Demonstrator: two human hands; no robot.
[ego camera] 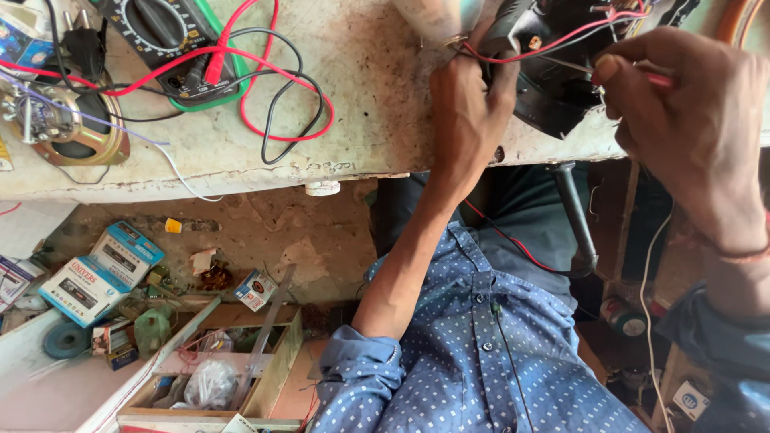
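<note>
While the left hand (469, 104) clamps the black device (561, 72) at the tabletop (369, 72) edge, the right hand (690, 112) pinches a red probe (659, 79) against its wiring, seemingly mid-test; steady contact looks needed.

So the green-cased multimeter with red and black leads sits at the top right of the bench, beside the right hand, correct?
Not quite. The head view shows the green-cased multimeter with its red and black leads at the top left of the worn bench, far from the right hand, which works at the black device with the left hand.
</note>
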